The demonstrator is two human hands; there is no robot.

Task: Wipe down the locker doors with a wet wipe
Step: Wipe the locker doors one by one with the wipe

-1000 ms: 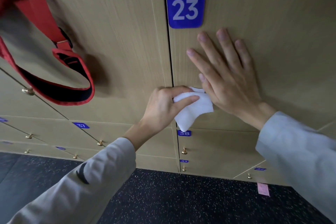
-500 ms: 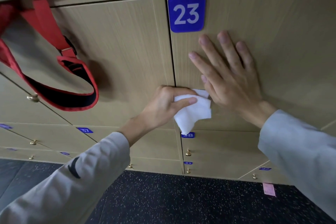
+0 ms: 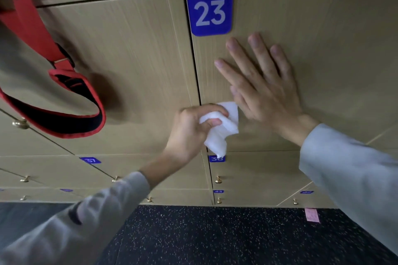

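Filling most of the view, a wall of pale wood-grain locker doors runs in rows down to a black speckled floor. Largest thing in the way: a tan bag with red trim and a red strap, hanging over the door left of centre and casting a shadow on it. Two grey sleeves enter from the bottom corners. Door with the blue rounded-square plate 23 has the right hand laid flat on it, fingers straight and spread, palm against the wood just below the plate. Left hand sits at the vertical seam by that door's lower left edge, fingers and thumb curled round a crumpled white wet wipe, which is bunched, soft-looking, its loose end hanging down over the top of plate 38. Wipe lies just beside the right thumb; whether they touch I cannot tell. Smaller plates: 37 legible, a few more below blurred. Small brass knobs on the lower doors, at least seven visible, rounded and shiny. One pink rectangular slip lies on the floor at the lockers' foot.
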